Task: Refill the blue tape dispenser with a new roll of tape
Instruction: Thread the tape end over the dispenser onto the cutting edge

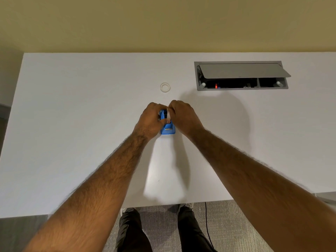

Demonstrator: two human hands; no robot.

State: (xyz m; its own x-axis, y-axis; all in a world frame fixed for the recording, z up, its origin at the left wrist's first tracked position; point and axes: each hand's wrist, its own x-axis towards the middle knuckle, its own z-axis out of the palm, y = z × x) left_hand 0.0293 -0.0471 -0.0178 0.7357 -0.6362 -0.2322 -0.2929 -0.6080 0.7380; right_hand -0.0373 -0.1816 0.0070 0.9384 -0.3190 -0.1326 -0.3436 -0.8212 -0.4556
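Observation:
The blue tape dispenser stands on the white table, its cutter end toward me. My left hand grips its left side. My right hand is closed over its right side and pinches a clear roll of tape at the dispenser's top. Most of the roll and the dispenser's far end are hidden by my fingers. A small clear ring, an empty tape core or a thin roll, lies flat on the table behind my hands.
An open cable hatch with a raised grey lid is set into the table at the back right. A yellow wall runs behind the table. Below the near edge are carpet, my legs and a black cable.

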